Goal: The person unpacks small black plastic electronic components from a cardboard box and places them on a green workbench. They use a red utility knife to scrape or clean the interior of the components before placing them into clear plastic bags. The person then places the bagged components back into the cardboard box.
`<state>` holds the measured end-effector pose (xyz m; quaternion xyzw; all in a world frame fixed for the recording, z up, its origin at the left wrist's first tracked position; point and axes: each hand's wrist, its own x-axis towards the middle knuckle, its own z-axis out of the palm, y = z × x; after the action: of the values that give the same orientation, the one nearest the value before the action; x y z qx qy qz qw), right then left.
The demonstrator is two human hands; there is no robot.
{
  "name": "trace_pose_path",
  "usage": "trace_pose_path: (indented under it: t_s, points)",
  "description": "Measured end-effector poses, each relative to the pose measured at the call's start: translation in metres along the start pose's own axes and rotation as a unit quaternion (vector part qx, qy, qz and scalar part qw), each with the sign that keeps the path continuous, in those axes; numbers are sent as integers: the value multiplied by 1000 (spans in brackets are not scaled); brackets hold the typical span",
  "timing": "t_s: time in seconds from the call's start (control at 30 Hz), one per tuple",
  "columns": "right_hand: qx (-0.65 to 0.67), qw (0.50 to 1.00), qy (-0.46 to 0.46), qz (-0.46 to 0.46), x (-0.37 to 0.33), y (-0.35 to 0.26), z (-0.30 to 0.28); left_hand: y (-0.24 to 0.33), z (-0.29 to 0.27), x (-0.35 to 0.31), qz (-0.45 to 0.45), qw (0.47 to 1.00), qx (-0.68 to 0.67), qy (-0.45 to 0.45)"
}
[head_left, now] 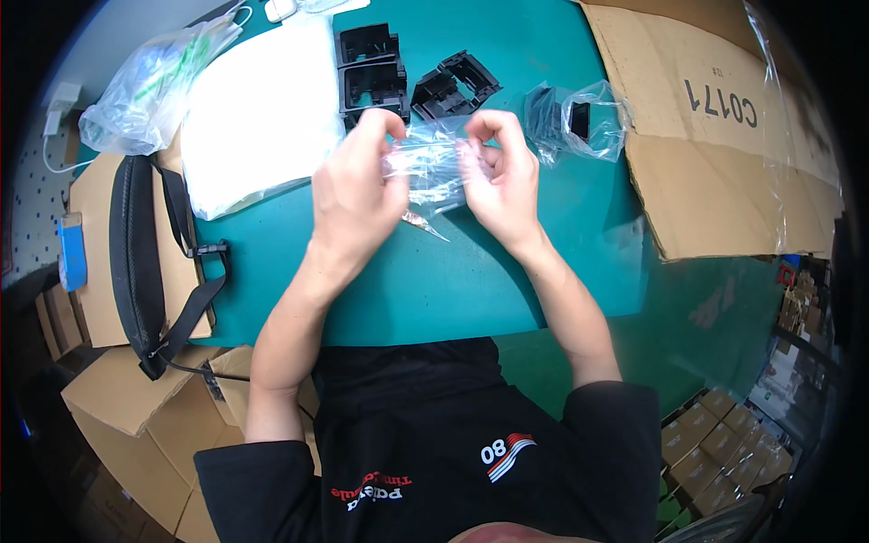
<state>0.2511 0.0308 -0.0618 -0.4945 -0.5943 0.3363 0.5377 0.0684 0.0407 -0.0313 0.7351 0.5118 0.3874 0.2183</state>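
Observation:
Between my two hands a clear plastic bag is stretched over the green table. My left hand has its fingers closed on the bag's left side, and my right hand pinches its right side. Whether anything sits inside the bag I cannot make out. Just beyond my hands lie black plastic housings: a pair end to end beside my left hand, and a tilted one past the bag. To the right of my right hand, a bagged black part rests in clear plastic.
A white stack of plastic bags covers the table's left, near a crumpled clear bag. A black strap lies over cardboard at the left edge. An open cardboard box stands at the right; another box is below left.

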Motion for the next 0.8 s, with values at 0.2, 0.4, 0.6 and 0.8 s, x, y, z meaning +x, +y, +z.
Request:
trace_pose_path:
  t_s: [0.2,0.4,0.6,0.8]
  points:
    - [-99,990,-85,-43,17,8,-8,-5,-43,17,31,979,-84,-185]
    - [-226,974,26,-6,41,18,-31,-33,-28,22,93,980,164,59]
    - [-243,963,87,-72,40,1,-34,-41,4,20,115,965,230,56]
    - [-138,990,34,-5,24,4,-39,-31,-12,17,74,992,82,66]
